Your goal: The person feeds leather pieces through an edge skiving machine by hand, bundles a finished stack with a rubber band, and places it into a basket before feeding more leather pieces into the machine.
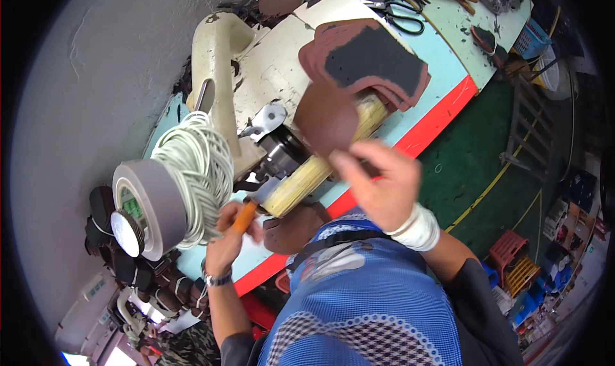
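My left hand (238, 230) is closed round the orange handle (244, 218) of a tool. Its blurred greyish end, whose kind I cannot make out, is beside the near end of a pale yellow ribbed bar (301, 185). My right hand (392, 177) is blurred, thumb and fingers pinched at the lower edge of a brown leather-like piece (325, 113). That piece lies over the bar, next to a dark round machine part (284, 151). Behind it, a stack of brown cut pieces (378, 58) has a dark grey one on top. Another brown piece (291, 228) lies close to my left hand.
A cream machine arm (214, 55) rises at the left. White cord (195, 174) and a grey roll (160, 206) are in front of it. Black-handled scissors (403, 14) lie at the far side. A red strip (442, 119) edges the table. Crates (509, 247) stand at the right.
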The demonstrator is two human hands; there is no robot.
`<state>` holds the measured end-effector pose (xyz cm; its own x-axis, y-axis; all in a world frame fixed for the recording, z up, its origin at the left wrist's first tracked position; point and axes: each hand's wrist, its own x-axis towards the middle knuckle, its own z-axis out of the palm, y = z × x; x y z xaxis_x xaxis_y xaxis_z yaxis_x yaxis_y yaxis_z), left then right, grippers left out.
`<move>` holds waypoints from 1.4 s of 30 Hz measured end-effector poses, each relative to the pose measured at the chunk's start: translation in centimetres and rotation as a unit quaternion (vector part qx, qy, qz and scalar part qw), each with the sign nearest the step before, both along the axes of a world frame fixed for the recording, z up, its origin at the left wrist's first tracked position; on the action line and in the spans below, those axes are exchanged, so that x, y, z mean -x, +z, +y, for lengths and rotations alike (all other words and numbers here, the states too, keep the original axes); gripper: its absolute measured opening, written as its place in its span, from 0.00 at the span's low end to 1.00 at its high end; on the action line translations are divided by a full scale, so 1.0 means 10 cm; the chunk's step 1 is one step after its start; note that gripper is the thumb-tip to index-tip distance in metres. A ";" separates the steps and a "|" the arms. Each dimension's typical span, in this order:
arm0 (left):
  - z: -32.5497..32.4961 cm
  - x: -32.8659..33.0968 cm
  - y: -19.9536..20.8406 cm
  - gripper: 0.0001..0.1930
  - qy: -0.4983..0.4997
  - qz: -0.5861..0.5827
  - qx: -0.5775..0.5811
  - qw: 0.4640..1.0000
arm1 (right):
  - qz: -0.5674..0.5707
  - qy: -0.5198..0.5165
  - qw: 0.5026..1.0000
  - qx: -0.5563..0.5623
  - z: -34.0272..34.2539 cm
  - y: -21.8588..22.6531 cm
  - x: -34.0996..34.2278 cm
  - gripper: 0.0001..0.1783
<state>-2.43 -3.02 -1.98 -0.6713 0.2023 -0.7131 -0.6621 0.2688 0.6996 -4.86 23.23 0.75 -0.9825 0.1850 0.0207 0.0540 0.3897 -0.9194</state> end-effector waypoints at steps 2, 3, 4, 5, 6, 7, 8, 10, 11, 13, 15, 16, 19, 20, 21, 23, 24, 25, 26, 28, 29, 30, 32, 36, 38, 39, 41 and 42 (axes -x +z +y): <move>-0.10 -0.21 0.03 0.09 0.038 -0.006 0.043 0.998 | 0.309 -0.025 0.928 -0.206 0.32 0.02 0.26 0.10; -0.14 -0.32 0.00 0.09 0.050 -0.019 0.091 0.994 | 0.289 -0.013 0.909 -0.302 0.40 0.02 0.31 0.13; -0.16 -0.43 -0.06 0.08 0.054 0.025 0.087 0.994 | 0.236 -0.016 0.892 -0.386 0.48 0.03 0.35 0.17; -0.17 -0.53 -0.14 0.08 0.017 0.053 0.143 0.988 | 0.281 -0.003 0.874 -0.396 0.49 0.05 0.34 0.17; -0.19 -0.63 -0.20 0.10 0.020 0.127 0.202 0.971 | 0.267 0.001 0.871 -0.414 0.52 0.06 0.37 0.18; -0.18 -0.71 -0.29 0.11 0.001 0.161 0.232 0.959 | 0.278 0.008 0.860 -0.428 0.50 0.07 0.36 0.20; -0.18 -0.78 -0.34 0.18 0.033 0.133 0.260 0.956 | 0.300 0.035 0.851 -0.429 0.48 0.10 0.37 0.30; -0.14 -0.86 -0.43 0.22 -0.005 0.197 0.300 0.934 | 0.204 0.053 0.873 -0.441 0.44 0.12 0.42 0.36; -0.12 -0.88 -0.46 0.25 -0.068 0.247 0.320 0.912 | 0.148 0.044 0.885 -0.440 0.46 0.10 0.51 0.42; -0.09 -0.90 -0.50 0.33 -0.096 0.260 0.330 0.902 | 0.146 0.060 0.850 -0.502 0.53 0.03 0.73 0.51; -0.07 -0.91 -0.53 0.35 -0.200 0.287 0.306 0.885 | 0.045 0.124 0.915 -0.382 0.63 -0.09 0.88 0.50; -0.07 -0.91 -0.54 0.35 -0.189 0.265 0.331 0.886 | 0.021 0.128 0.911 -0.390 0.68 -0.14 0.93 0.45; -0.09 -0.90 -0.53 0.27 -0.143 0.228 0.277 0.923 | 0.040 0.108 0.922 -0.369 0.72 -0.14 0.93 0.39; -0.10 -0.89 -0.50 0.27 -0.133 0.226 0.295 0.919 | 0.065 0.090 0.917 -0.384 0.69 -0.07 0.88 0.35; -0.12 -0.87 -0.45 0.22 -0.131 0.244 0.313 0.908 | 0.028 0.109 0.919 -0.377 0.63 0.01 0.82 0.35; -0.14 -0.81 -0.30 0.18 -0.127 0.259 0.330 0.899 | 0.191 0.062 0.865 -0.460 0.46 0.22 0.60 0.34; -0.16 -0.76 -0.18 0.15 -0.170 0.224 0.345 0.895 | 0.197 0.131 0.889 -0.391 0.31 0.29 0.41 0.33; -0.16 -0.71 -0.06 0.12 -0.220 0.191 0.340 0.894 | 0.171 0.178 0.911 -0.331 0.17 0.33 0.21 0.32; -0.16 -0.64 0.05 0.09 -0.206 0.136 0.261 0.933 | 0.095 0.267 0.935 -0.214 -0.01 0.33 0.02 0.31; -0.12 -0.52 0.24 0.08 -0.173 0.082 0.117 0.975 | -0.027 0.362 0.931 -0.045 -0.21 0.19 -0.26 0.28; -0.09 -0.46 0.30 0.08 -0.136 0.038 -0.058 0.988 | -0.132 0.405 0.905 -0.013 -0.28 0.08 -0.38 0.27; -0.05 -0.41 0.33 0.08 -0.121 0.037 -0.050 0.991 | -0.224 0.396 0.887 0.078 -0.22 -0.02 -0.42 0.24; 0.00 -0.32 0.34 0.09 -0.079 0.071 -0.050 0.993 | -0.241 0.342 0.892 0.168 -0.13 -0.19 -0.47 0.16; -0.13 -0.04 0.21 0.11 -0.095 0.022 -0.059 0.993 | -0.310 0.250 0.874 0.279 -0.09 -0.31 -0.40 0.12; -0.32 0.16 0.16 0.11 -0.152 0.116 -0.023 0.981 | -0.397 0.232 0.823 0.333 -0.25 -0.32 -0.36 0.12; -0.44 0.31 0.12 0.11 -0.247 0.183 0.047 0.950 | -0.481 0.199 0.764 0.381 -0.36 -0.33 -0.36 0.12; -0.69 0.50 0.10 0.18 -0.299 0.345 0.129 0.880 | -0.507 0.193 0.710 0.449 -0.57 -0.37 -0.36 0.15; -0.81 0.61 0.09 0.19 -0.247 0.279 0.090 0.924 | -0.505 0.146 0.675 0.518 -0.66 -0.38 -0.38 0.16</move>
